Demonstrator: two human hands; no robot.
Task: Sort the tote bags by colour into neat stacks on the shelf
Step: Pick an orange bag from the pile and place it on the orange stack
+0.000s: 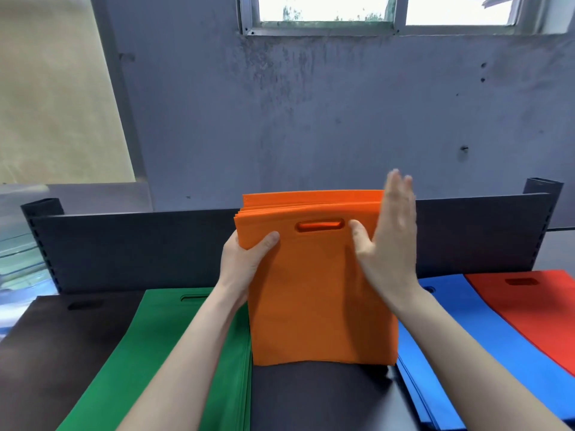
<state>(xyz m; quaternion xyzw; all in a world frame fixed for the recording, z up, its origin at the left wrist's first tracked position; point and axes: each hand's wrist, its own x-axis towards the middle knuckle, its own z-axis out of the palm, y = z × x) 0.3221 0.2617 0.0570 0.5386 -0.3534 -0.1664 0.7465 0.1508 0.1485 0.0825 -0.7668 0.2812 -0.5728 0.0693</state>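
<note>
A bundle of several orange tote bags (311, 293) stands upright on its bottom edge on the dark shelf (317, 396), cut-out handle at the top. My left hand (245, 256) grips the bundle's upper left corner, thumb on the front. My right hand (389, 241) is flat with straight fingers against the bundle's right edge. Flat stacks lie either side: black bags (62, 353) far left, green bags (180, 353) beside them, blue bags (466, 353) to the right, red bags (535, 309) far right.
A dark back panel (140, 247) runs behind the shelf, with posts at both ends. Behind it is a grey wall (311, 119) with a window at the top. Clear plastic lies off the shelf's left end.
</note>
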